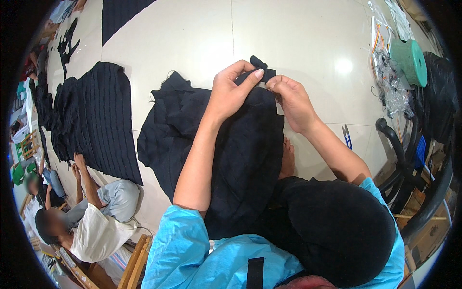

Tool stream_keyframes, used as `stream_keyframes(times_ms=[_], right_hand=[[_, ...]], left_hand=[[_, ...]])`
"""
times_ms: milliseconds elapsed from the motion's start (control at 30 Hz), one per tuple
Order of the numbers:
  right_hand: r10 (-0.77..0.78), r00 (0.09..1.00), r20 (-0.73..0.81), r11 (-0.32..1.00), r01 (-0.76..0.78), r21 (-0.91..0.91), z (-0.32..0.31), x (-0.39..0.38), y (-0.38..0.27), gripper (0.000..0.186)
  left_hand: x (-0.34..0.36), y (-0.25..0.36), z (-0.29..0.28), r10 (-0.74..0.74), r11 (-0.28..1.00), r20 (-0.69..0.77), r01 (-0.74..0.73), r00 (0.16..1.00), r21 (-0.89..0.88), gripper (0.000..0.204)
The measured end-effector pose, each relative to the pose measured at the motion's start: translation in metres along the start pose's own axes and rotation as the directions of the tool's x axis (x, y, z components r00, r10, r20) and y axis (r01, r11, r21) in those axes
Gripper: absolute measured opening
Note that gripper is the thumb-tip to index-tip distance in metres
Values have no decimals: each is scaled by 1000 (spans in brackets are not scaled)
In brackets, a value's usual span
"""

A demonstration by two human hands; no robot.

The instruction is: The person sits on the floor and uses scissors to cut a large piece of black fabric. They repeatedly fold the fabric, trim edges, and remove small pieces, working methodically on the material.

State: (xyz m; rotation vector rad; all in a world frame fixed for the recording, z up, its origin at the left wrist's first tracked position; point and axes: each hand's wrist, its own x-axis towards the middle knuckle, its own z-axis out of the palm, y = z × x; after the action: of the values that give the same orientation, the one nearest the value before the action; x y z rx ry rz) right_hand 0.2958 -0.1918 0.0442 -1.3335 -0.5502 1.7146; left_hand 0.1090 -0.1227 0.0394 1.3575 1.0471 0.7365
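Note:
Black cloth (pixel 240 139) lies bunched over my lap and spreads out to the left onto the floor. Near its far edge my left hand (pixel 233 89) is closed, with a folded strip of the cloth pinched between thumb and fingers. Just to the right, my right hand (pixel 292 103) has its fingertips pressed together at the cloth's edge. Whatever is between them is too small to make out. Loose threads hang from the cloth's far left corner. A pair of blue-handled thread snips (pixel 347 137) rests on the floor beyond my right forearm.
To the left, a co-worker (pixel 96 216) sits on the floor, handling pleated black cloth (pixel 98 111). Another black piece (pixel 122 17) lies farther off. At the right are a green spool (pixel 409 62), tangled threads and clear plastic (pixel 394 86), and a black chair base (pixel 402 168).

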Motion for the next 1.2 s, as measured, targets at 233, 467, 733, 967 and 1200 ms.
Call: stream_keyframes(times_ms=[233,467,733,967,1200], right_hand=[[5,999,51,1000,-5,2,6,-2,-2,10],[-36,990,137,997,27,68,9,-1,8,7],[26,995,93,983,-43,180,9,-2,6,8],[56,997,52,982,-64,176,8,-3,6,10],[62,998,30,998,-61,-15,-1,-6,3,12]], left_hand=[[1,-2,-1,-20,999,21,21,1000,-41,21],[1,5,1,-12,999,40,13,999,-37,21],[0,2,1,22,999,42,-20,999,-42,21],[-1,4,2,38,998,42,-36,998,-42,21],[-2,6,1,0,1000,50,1,999,-13,23]])
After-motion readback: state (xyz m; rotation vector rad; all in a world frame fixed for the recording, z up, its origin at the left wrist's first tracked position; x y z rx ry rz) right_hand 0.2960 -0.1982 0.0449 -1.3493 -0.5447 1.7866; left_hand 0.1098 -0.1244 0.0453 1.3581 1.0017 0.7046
